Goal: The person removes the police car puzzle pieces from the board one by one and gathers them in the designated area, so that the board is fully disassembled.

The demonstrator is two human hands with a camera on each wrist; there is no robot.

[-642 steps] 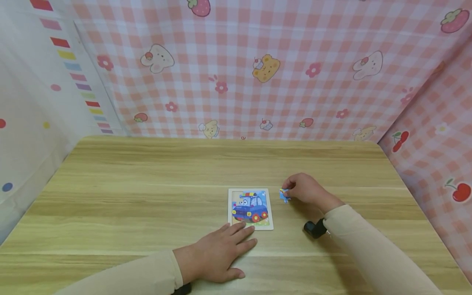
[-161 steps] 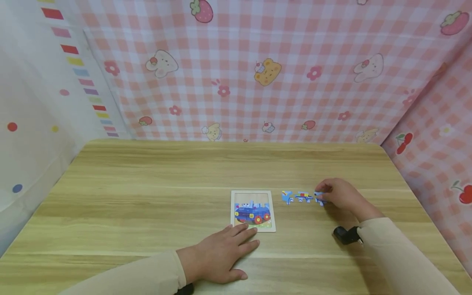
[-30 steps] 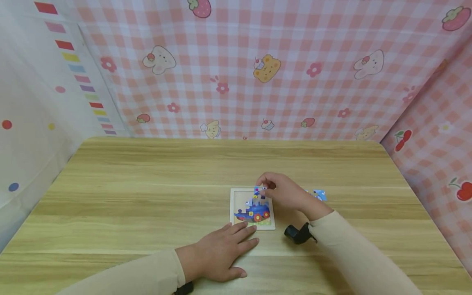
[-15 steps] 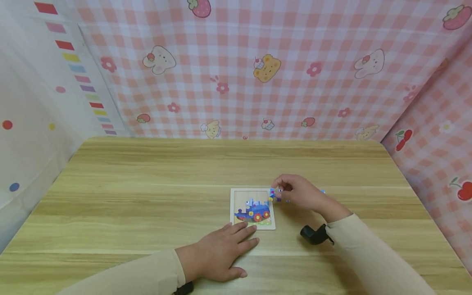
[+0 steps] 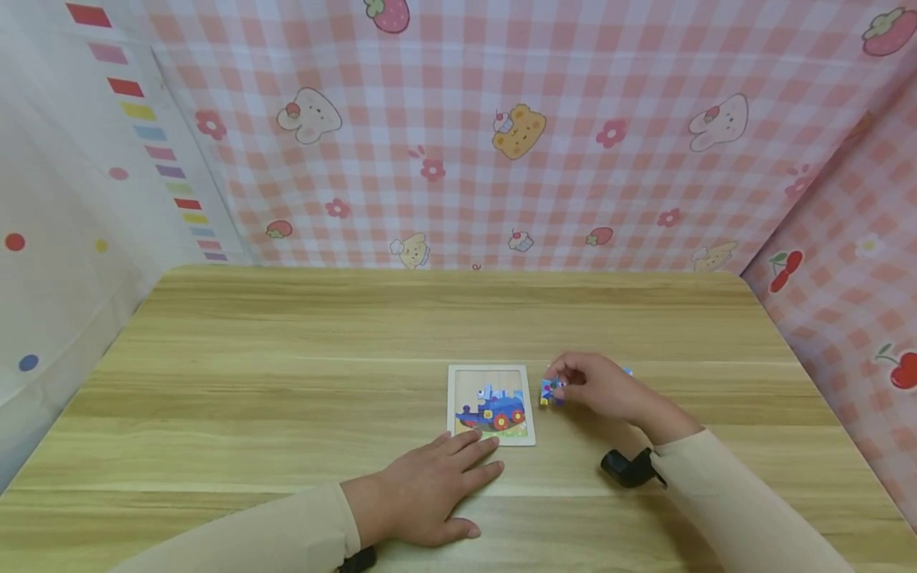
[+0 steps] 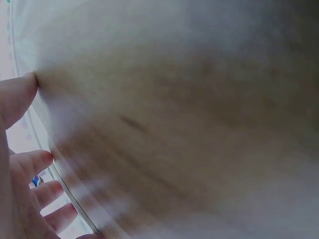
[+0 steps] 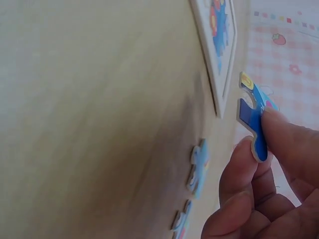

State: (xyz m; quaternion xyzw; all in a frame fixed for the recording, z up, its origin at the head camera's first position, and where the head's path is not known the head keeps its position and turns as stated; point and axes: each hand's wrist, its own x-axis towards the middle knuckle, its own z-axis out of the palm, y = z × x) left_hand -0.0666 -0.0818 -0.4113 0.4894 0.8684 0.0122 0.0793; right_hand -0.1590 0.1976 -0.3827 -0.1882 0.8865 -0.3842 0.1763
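A square puzzle board with a pale frame lies on the table, its car picture partly filled and its upper part bare. My left hand lies flat with spread fingers, the fingertips on the board's front edge. Just right of the board, my right hand pinches a blue puzzle piece between thumb and fingers, held above the table. In the right wrist view, loose puzzle pieces lie on the table below that hand; from the head view the hand mostly hides them.
The wooden table reaches back to a pink checked curtain. Another curtain hangs along the right side. A black wrist camera sits under the right forearm.
Over the last second my right hand has moved right, from above the board to beside it, carrying the puzzle piece. Earlier, more pieces filled the board. The left hand has stayed in place.
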